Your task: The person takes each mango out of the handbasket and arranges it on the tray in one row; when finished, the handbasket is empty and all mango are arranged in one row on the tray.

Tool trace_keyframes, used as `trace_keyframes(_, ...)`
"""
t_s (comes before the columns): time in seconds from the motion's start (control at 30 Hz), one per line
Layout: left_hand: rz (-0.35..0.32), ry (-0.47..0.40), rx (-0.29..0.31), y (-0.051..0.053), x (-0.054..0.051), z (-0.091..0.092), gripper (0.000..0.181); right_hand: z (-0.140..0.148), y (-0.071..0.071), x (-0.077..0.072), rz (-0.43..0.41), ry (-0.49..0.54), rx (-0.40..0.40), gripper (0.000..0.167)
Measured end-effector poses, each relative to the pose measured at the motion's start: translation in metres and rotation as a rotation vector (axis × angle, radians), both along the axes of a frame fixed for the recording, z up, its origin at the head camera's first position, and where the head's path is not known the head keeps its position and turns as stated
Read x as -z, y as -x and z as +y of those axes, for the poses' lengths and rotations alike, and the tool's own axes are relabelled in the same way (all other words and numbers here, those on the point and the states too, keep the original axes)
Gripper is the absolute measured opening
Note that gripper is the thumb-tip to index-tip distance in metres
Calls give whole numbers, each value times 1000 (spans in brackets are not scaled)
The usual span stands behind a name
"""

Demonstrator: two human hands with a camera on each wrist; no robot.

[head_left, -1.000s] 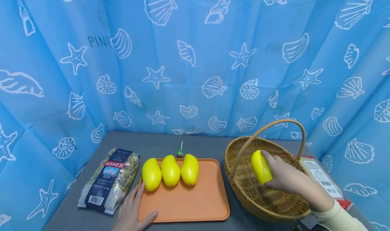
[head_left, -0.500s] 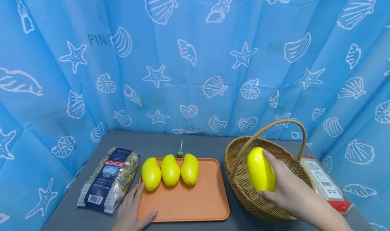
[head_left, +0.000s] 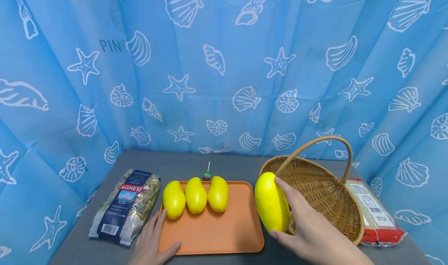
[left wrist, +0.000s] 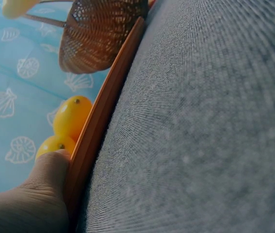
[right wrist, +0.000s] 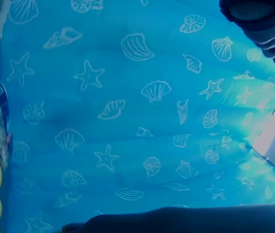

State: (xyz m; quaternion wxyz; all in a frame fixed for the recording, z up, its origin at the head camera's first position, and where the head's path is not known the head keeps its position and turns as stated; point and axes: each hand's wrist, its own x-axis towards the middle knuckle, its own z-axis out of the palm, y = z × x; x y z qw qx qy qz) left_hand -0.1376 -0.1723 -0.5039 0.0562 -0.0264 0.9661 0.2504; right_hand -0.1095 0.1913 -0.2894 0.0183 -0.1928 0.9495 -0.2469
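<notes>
Between the thumb and fingers of my right hand [head_left: 308,222] is a yellow mango [head_left: 272,203], held upright over the gap between tray and basket. Three more mangoes, the left one [head_left: 174,199], the middle one [head_left: 196,195] and the right one [head_left: 217,194], lie in a row along the back of the orange tray [head_left: 217,234]. My left hand [head_left: 150,237] rests on the tray's left edge, fingers spread and thumb over the front corner. The wicker basket [head_left: 325,191] stands right of the tray, partly hidden behind the right hand.
A pasta bag [head_left: 126,206] lies left of the tray. Behind the tray is a small lollipop [head_left: 207,173]. Beyond the basket, a red and clear packet [head_left: 374,214] lies at the right. A blue shell-print curtain [head_left: 217,82] closes off the back and sides of the grey table.
My right hand has carried the mango leftward, out from above the basket to near the tray's right edge. The left hand and the three mangoes on the tray stay put.
</notes>
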Motion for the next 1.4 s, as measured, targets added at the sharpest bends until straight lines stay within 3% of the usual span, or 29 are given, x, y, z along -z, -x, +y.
trace_keyframes(0.2, -16, -2, -1, 1, 0, -1, 112, -29, 12, 14, -154, 103, -58, 96)
trace_keyframes(0.47, 13, -16, 8, 0, 1, 0, 108, -53, 31, 45, -147, 135, 32, 99)
trace_keyframes(0.6, 21, -6, 2, -1, -1, 1, 109, -62, 40, 65, -97, 90, 82, 99)
trace_keyframes(0.7, 14, -2, -2, -1, -2, 1, 109, -68, 44, 77, -117, 73, 89, 100)
trace_keyframes(0.83, -3, -4, 0, -1, -2, 0, 110, -72, 48, 85, -186, 71, 112, 101)
trace_keyframes(1.4, 3, -2, -4, -2, -3, 1, 110, -78, 76, 120, -164, 5, 218, 96)
